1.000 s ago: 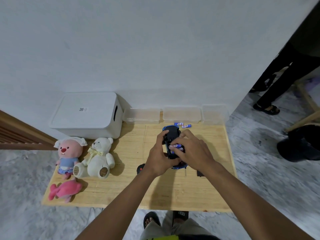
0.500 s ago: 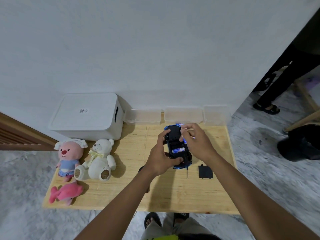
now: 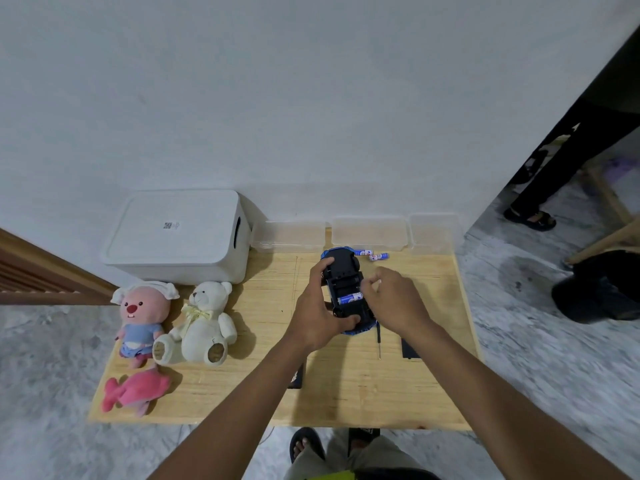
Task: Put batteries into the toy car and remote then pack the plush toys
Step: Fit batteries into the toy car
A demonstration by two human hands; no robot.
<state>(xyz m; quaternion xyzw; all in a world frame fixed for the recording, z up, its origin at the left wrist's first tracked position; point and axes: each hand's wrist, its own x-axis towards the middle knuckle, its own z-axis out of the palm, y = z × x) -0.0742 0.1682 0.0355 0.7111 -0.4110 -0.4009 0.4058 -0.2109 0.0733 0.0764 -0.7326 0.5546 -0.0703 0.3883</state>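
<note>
Both my forearms reach forward and converge near the middle of the view, bare to the elbow. My left hand (image 3: pixel 320 315) is curled, thumb low on the near side, fingers (image 3: pixel 323 268) wrapped up and over the far side, wrist slightly bent inward. My right hand (image 3: pixel 398 303) sits just beside it, knuckles up, fingertips pinched together toward the left hand. I cannot tell whether anything sits in that pinch.

Wooden bench (image 3: pixel 242 393): white storage box (image 3: pixel 176 237) at far-left corner, three plush toys (image 3: pixel 201 323) along left edge, two batteries (image 3: pixel 372 254) near far edge.
</note>
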